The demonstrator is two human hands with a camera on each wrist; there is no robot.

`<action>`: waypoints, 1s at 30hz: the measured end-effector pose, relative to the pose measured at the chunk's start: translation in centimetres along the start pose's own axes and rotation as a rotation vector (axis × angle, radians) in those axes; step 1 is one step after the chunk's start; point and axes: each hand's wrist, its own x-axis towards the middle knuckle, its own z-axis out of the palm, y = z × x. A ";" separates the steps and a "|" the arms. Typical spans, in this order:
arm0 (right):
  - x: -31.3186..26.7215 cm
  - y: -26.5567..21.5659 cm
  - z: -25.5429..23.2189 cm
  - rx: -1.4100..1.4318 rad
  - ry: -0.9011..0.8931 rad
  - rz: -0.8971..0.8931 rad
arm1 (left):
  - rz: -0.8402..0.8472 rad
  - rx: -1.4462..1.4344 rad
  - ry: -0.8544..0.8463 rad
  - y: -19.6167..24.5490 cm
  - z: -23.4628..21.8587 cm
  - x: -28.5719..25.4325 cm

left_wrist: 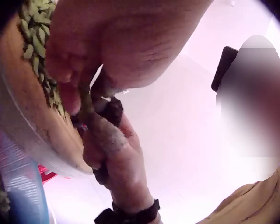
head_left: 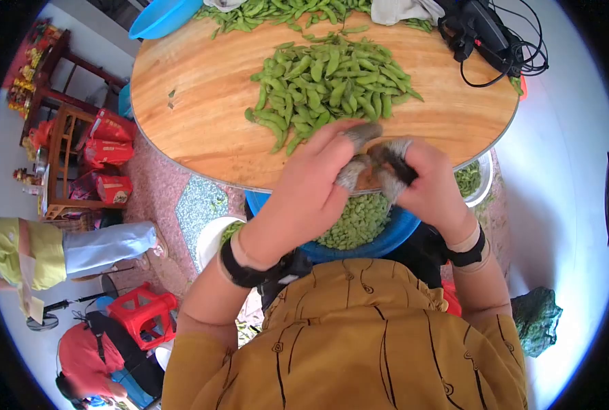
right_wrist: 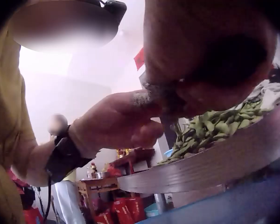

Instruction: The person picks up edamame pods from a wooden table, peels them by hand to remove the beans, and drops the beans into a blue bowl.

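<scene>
My left hand (head_left: 304, 181) and right hand (head_left: 431, 181) meet over the table's near edge, above a blue basin (head_left: 408, 232) of shelled green beans (head_left: 352, 222). Worn grey covers wrap several fingertips and thumbs. Between the curled fingers of both hands shows a narrow olive-green pod (left_wrist: 87, 101), mostly hidden by the fingers. Just beyond the hands, a heap of green bean pods (head_left: 332, 82) lies on the round wooden table (head_left: 195, 89). In the right wrist view, the left hand (right_wrist: 119, 119) reaches in from the left, its fingertips against the right hand.
More pods (head_left: 277, 14), grey cloth (head_left: 403, 10) and a black device with cables (head_left: 485, 37) lie at the table's far side. A blue bowl (head_left: 164, 17) overlaps the far left edge. White bowls (head_left: 483, 181) flank the basin. A red stool (head_left: 144, 314) and two people are at left.
</scene>
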 end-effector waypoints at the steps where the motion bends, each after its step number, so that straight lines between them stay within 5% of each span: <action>1: -0.2 0.1 -0.4 -0.004 0.003 -0.004 | 0.005 0.000 0.003 -0.4 0.0 0.1; 3: -0.5 0.4 -1.1 -0.028 -0.081 -0.110 | -0.164 -0.107 -0.369 -0.9 -0.4 0.3; 4: -0.6 0.6 -1.1 0.039 -0.061 -0.123 | -0.162 -0.108 -0.374 -0.7 -0.9 0.5; 6: -0.9 0.5 -1.2 0.081 -0.057 -0.107 | -0.751 -0.424 -0.707 0.3 -2.0 0.7; 10: -1.6 0.3 0.5 0.210 0.038 0.098 | -0.933 -0.596 -0.588 -0.1 -1.7 -1.4; 13: -1.8 -1.3 -0.4 0.515 -0.141 0.354 | -0.920 -0.697 -0.340 0.7 -1.1 -2.0; 15: -2.1 -1.3 -0.3 0.527 -0.184 0.323 | -0.868 -0.607 -0.244 0.7 -0.5 -2.7; 22: -3.0 -0.7 -0.2 0.661 -0.242 0.374 | -0.573 -0.234 -0.324 1.0 0.5 -2.8; 24: -3.0 -0.8 -0.4 0.749 -0.275 0.442 | -0.153 0.289 -0.341 1.3 0.9 -3.2; 28: -3.0 -0.8 -0.8 1.105 -0.406 0.556 | -0.084 0.159 -0.318 0.6 0.4 -3.9; 30: -2.7 -1.7 -1.5 1.232 -0.443 0.631 | -0.938 -0.989 -0.406 1.0 -0.9 -4.1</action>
